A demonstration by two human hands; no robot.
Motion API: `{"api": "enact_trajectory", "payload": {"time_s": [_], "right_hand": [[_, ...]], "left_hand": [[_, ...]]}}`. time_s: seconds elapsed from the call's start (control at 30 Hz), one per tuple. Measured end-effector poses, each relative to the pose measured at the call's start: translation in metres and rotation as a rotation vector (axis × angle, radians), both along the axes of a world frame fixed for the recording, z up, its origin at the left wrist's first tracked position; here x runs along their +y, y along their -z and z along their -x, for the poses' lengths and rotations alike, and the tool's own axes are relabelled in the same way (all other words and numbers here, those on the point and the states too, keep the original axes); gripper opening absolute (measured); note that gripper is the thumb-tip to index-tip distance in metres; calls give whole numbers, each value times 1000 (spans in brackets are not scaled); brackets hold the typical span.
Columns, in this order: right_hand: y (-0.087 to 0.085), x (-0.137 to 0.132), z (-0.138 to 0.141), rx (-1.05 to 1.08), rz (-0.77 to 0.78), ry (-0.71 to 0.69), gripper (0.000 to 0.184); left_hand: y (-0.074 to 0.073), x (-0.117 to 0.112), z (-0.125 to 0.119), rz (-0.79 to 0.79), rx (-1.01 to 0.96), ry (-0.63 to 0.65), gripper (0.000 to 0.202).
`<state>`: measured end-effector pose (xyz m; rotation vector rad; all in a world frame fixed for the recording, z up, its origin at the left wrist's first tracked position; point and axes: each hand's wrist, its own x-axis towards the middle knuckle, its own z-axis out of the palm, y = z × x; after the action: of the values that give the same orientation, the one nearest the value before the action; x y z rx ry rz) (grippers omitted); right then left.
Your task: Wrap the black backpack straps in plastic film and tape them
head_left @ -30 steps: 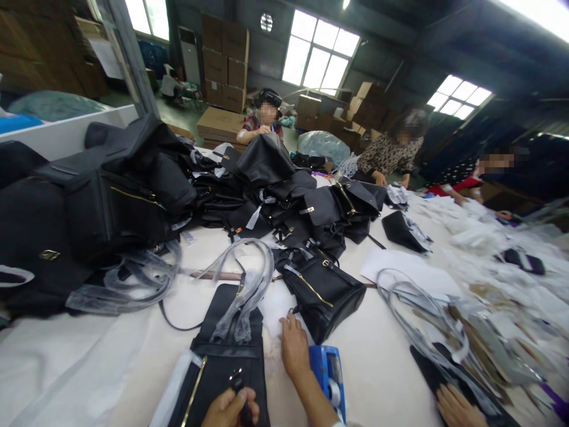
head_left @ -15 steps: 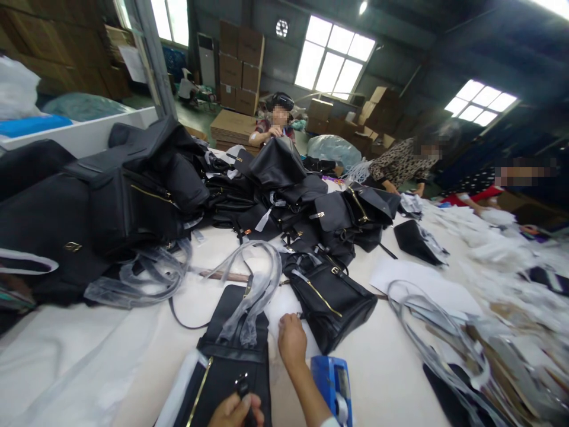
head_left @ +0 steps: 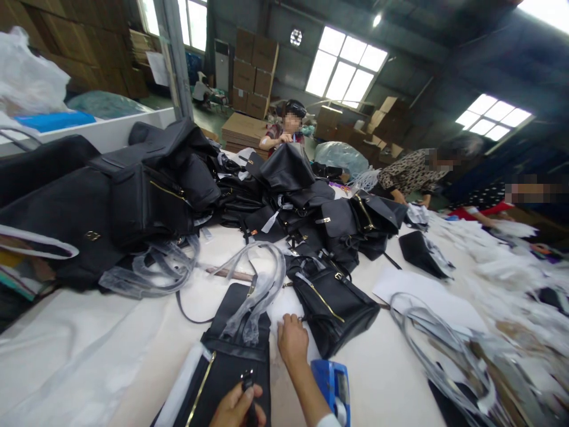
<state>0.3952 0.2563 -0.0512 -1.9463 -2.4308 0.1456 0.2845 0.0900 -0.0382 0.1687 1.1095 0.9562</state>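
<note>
My left hand (head_left: 237,406) is closed on a black strap with a metal buckle (head_left: 247,379), held over a black bag (head_left: 240,362) lying flat at the front. That bag has a gold zipper and plastic-wrapped handles (head_left: 258,296) resting on its upper part. To its right, my right hand (head_left: 293,341) rests low over the table with its fingers curled down; what is under the fingertips is hidden. Close beside those fingers stands a second black bag (head_left: 335,302) with a gold zipper and a buckle. A blue tape dispenser (head_left: 329,385) sits beside my right forearm.
Black bags (head_left: 151,201) are heaped on the left and across the middle of the table. White sheets (head_left: 427,296), grey handles (head_left: 418,320) and wrapping (head_left: 502,255) lie at right. One person (head_left: 284,133) is across the table; two others work at far right.
The view has shifted slightly, so the surroundings sit a little lower and further right. My left hand has raised the strap's buckle end slightly. My right hand stays in about the same place.
</note>
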Motion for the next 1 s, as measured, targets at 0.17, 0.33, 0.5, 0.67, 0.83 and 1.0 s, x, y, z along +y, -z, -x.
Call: {"api": "enact_trajectory", "payload": {"time_s": [0.17, 0.33, 0.5, 0.67, 0.83, 1.0], "right_hand": [[6, 7, 17, 33, 4, 52, 37], [12, 20, 18, 176, 50, 144, 17], [12, 13, -14, 437, 80, 274, 30], [8, 0, -39, 675, 94, 458, 48], [-7, -4, -45, 852, 88, 512, 50], [-12, -6, -40, 993, 136, 490, 50]], "left_hand": [[-6, 2, 0, -34, 60, 36, 54], [-12, -1, 3, -63, 50, 18, 52], [-12, -1, 8, -103, 48, 17, 50], [-6, 0, 11, -134, 24, 2, 51], [4, 1, 5, -142, -17, -20, 55], [4, -2, 2, -142, 100, -52, 57]]}}
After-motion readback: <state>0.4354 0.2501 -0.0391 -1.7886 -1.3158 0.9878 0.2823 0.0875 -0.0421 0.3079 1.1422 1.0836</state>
